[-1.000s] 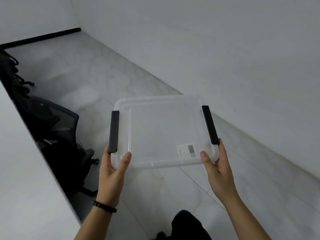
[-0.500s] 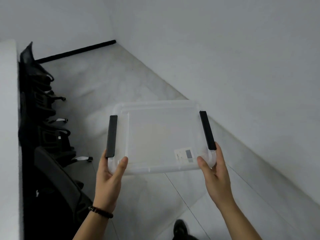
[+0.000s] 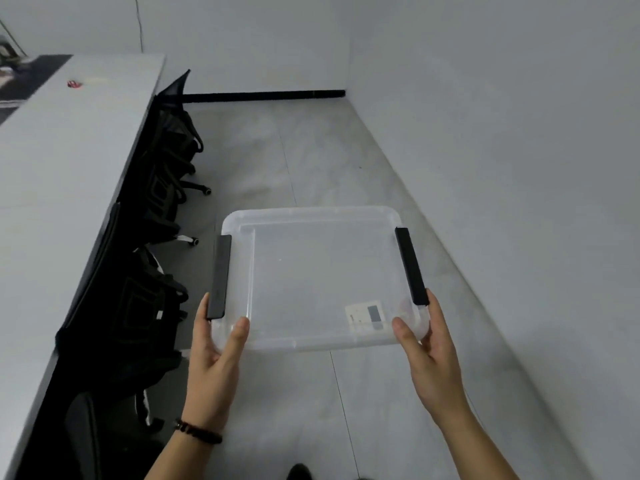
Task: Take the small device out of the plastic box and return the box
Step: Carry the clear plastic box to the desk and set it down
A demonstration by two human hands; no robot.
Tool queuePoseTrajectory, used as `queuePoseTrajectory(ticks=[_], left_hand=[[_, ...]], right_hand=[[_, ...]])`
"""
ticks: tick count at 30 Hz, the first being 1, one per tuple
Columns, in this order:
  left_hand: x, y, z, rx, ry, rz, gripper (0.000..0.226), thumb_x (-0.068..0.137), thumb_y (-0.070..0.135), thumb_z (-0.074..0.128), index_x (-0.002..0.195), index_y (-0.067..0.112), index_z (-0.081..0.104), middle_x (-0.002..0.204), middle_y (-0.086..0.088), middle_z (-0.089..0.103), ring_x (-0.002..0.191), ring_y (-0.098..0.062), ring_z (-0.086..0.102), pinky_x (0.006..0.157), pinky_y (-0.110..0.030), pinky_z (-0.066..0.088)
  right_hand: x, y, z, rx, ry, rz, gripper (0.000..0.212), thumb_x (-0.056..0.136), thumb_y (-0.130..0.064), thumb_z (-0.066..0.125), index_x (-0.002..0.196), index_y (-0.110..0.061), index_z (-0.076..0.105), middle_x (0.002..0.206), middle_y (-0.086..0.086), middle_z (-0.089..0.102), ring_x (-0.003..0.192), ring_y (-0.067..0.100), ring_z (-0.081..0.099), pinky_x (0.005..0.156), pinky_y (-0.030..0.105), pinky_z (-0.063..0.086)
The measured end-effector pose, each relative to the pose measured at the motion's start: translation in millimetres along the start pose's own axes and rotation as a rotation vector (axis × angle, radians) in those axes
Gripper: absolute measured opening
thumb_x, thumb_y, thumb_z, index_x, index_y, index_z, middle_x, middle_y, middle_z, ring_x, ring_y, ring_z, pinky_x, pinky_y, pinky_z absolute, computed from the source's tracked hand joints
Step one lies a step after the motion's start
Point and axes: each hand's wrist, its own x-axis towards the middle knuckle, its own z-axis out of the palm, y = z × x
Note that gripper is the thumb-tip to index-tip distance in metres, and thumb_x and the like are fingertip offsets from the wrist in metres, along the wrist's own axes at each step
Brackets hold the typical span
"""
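Gripping the near corners of a clear, square plastic box (image 3: pixel 318 278) with a translucent lid, both hands hold it level in the air above the pale grey tiled floor (image 3: pixel 311 150). The left hand (image 3: pixel 214 358) closes on the near-left corner, thumb lying on the lid and the remaining fingers hidden beneath the box. The right hand (image 3: pixel 429 355) closes on the near-right corner in the same manner, thumb on top. A dark beaded bracelet (image 3: pixel 197 433) circles the left wrist.

Two black latch clips are fitted to the box: the left black latch clip (image 3: pixel 219 276) runs along the left edge, its near end just above the left thumb base; the right black latch clip (image 3: pixel 411 266) runs along the right edge, its near end touching the right hand. A small white label with a grey patch (image 3: pixel 367 315) sits on the lid near the right thumb. The lid is seated on the box; contents cannot be determined through the cloudy plastic.

Left of the box, a row of black office chairs (image 3: pixel 162 168) is pushed against a long white table (image 3: pixel 69 161). A small red object (image 3: pixel 73 84) lies on the far part of the table; it is too small to identify. A white wall (image 3: pixel 502 116) runs along the right side, and a black baseboard strip (image 3: pixel 263 95) marks the far wall's foot.
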Motion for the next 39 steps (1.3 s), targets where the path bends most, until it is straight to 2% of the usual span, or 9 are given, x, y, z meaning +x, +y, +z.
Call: queuePoseTrajectory(ticks=[4, 8, 12, 17, 21, 26, 29, 32, 39], left_hand=[[109.2, 24.2, 61.0, 0.054, -0.046, 0.013, 0.07, 0.088, 0.041, 0.066, 0.149, 0.039, 0.032, 0.157, 0.016, 0.033, 0.144, 0.002, 0.029, 0.121, -0.04, 0.026], [229.8, 14.4, 124.0, 0.079, -0.133, 0.042, 0.066, 0.089, 0.039, 0.064, 0.149, 0.039, 0.035, 0.15, 0.017, 0.047, 0.138, -0.002, 0.043, 0.116, -0.039, 0.033], [355.0, 12.3, 187.3, 0.08, -0.126, 0.028, 0.057, 0.088, 0.037, 0.064, 0.138, 0.053, 0.042, 0.145, 0.022, 0.05, 0.136, -0.002, 0.046, 0.116, -0.04, 0.034], [493.7, 32.6, 222.6, 0.075, -0.049, 0.003, 0.071, 0.082, 0.049, 0.067, 0.146, 0.045, 0.037, 0.15, 0.017, 0.047, 0.139, -0.007, 0.044, 0.116, -0.044, 0.034], [586.5, 35.8, 232.0, 0.001, 0.08, -0.031, 0.059, 0.089, 0.04, 0.067, 0.138, 0.056, 0.037, 0.14, 0.036, 0.046, 0.132, 0.015, 0.041, 0.114, -0.03, 0.03], [736.7, 12.2, 237.6, -0.034, 0.237, -0.064, 0.06, 0.096, 0.02, 0.058, 0.143, 0.046, 0.031, 0.123, 0.047, 0.043, 0.111, 0.037, 0.038, 0.109, -0.025, 0.028], [840.8, 10.0, 235.2, -0.048, 0.244, -0.076, 0.055, 0.095, 0.024, 0.059, 0.132, 0.06, 0.037, 0.132, 0.037, 0.049, 0.121, 0.021, 0.046, 0.107, -0.025, 0.033], [932.5, 23.3, 238.7, -0.057, 0.226, -0.046, 0.055, 0.093, 0.034, 0.064, 0.139, 0.053, 0.041, 0.141, 0.021, 0.054, 0.13, -0.001, 0.052, 0.109, -0.035, 0.039], [1142.6, 30.3, 273.9, 0.012, 0.14, -0.072, 0.069, 0.081, 0.049, 0.067, 0.144, 0.047, 0.038, 0.143, 0.014, 0.055, 0.13, -0.01, 0.054, 0.111, -0.045, 0.041]], right_hand=[[110.7, -8.7, 13.0, -0.002, 0.064, 0.007, 0.066, 0.095, -0.032, 0.061, 0.153, -0.038, 0.031, 0.143, -0.027, 0.049, 0.115, -0.027, 0.046, 0.083, -0.005, 0.037], [235.4, 5.7, 27.5, 0.014, 0.099, 0.022, 0.066, 0.093, -0.038, 0.06, 0.152, -0.043, 0.031, 0.15, -0.021, 0.046, 0.126, -0.017, 0.045, 0.09, 0.009, 0.04], [372.0, 12.0, 53.0, 0.063, 0.09, 0.045, 0.065, 0.096, -0.032, 0.059, 0.152, -0.043, 0.029, 0.149, -0.024, 0.045, 0.13, -0.016, 0.043, 0.089, 0.001, 0.038], [534.8, -24.5, 97.0, 0.073, -0.002, 0.067, 0.069, 0.093, -0.039, 0.06, 0.153, -0.046, 0.026, 0.153, -0.024, 0.04, 0.135, -0.014, 0.037, 0.09, 0.003, 0.036], [651.9, -51.8, 151.8, 0.061, -0.125, 0.037, 0.067, 0.094, -0.038, 0.06, 0.152, -0.047, 0.027, 0.151, -0.024, 0.042, 0.13, -0.016, 0.042, 0.089, 0.006, 0.039], [811.7, -63.3, 249.4, 0.022, -0.259, 0.002, 0.068, 0.094, -0.038, 0.059, 0.153, -0.045, 0.027, 0.151, -0.026, 0.041, 0.124, -0.025, 0.04, 0.089, 0.001, 0.038], [902.2, -74.9, 309.2, 0.015, -0.298, 0.001, 0.07, 0.092, -0.04, 0.059, 0.154, -0.044, 0.026, 0.152, -0.028, 0.039, 0.129, -0.024, 0.035, 0.087, -0.004, 0.035], [976.6, -97.6, 350.6, 0.017, -0.305, 0.0, 0.068, 0.093, -0.036, 0.059, 0.153, -0.043, 0.029, 0.149, -0.03, 0.042, 0.129, -0.024, 0.036, 0.087, -0.005, 0.034], [1152.6, -113.0, 428.7, 0.036, -0.2, 0.04, 0.062, 0.096, -0.03, 0.06, 0.15, -0.045, 0.034, 0.14, -0.035, 0.049, 0.121, -0.027, 0.042, 0.093, 0.008, 0.036]])
